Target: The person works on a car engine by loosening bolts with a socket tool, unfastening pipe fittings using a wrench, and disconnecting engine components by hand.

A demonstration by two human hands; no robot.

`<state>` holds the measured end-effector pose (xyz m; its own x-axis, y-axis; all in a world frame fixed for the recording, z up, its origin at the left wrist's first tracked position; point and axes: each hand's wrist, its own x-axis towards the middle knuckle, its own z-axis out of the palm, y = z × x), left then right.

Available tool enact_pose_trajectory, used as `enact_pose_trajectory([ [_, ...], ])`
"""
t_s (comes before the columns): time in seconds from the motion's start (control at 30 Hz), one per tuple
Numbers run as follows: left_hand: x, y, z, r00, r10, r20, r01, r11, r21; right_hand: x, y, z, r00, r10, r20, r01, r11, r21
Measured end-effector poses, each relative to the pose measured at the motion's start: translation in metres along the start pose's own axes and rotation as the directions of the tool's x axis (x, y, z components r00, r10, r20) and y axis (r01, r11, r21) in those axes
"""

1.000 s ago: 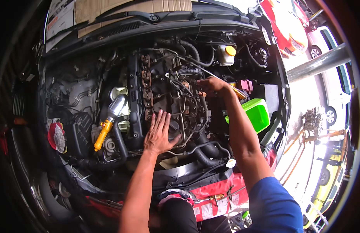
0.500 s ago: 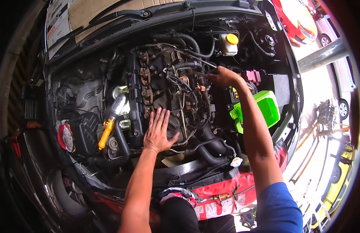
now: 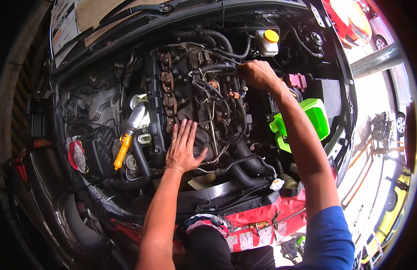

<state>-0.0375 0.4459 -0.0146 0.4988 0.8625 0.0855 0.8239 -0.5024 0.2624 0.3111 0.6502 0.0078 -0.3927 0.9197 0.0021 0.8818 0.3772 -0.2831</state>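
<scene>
My left hand [image 3: 183, 147] lies flat on the dark engine [image 3: 190, 110], its fingers stretched out beside a round black cap [image 3: 201, 138]. At the engine's far right side, my right hand [image 3: 259, 74] is closed, with its fingers curled down. Whatever it grips is hidden behind the fist. A ribbed black hose [image 3: 216, 67] ends close to those fingers, and a thin rod or pipe [image 3: 222, 56] runs toward them. To the left of the engine's middle stands a row of rusty brown metal parts [image 3: 168, 85].
A yellow-handled work lamp [image 3: 123, 150] leans at the left of the engine. Beneath my right forearm sits a bright green plastic jug [image 3: 315, 118]. A white reservoir with a yellow cap [image 3: 270, 37] stands at the back right. Red cloth [image 3: 262, 213] covers the front edge.
My right hand has moved up and slightly left, nearer the ribbed hose. My left hand stays on the engine. The view has shifted a little.
</scene>
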Motion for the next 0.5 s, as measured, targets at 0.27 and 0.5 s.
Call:
enact_pose_trajectory([
  [0.27, -0.001, -0.002, -0.001, 1.000, -0.010, 0.007, 0.010, 1.000, -0.005, 0.000, -0.022, -0.011, 0.999, 0.054, 0.010, -0.054, 0.998, 0.015],
  [0.5, -0.001, -0.002, -0.001, 1.000, -0.016, 0.016, 0.016, 1.000, -0.010, 0.002, -0.027, -0.017, 0.993, 0.103, 0.059, -0.104, 0.994, 0.020],
])
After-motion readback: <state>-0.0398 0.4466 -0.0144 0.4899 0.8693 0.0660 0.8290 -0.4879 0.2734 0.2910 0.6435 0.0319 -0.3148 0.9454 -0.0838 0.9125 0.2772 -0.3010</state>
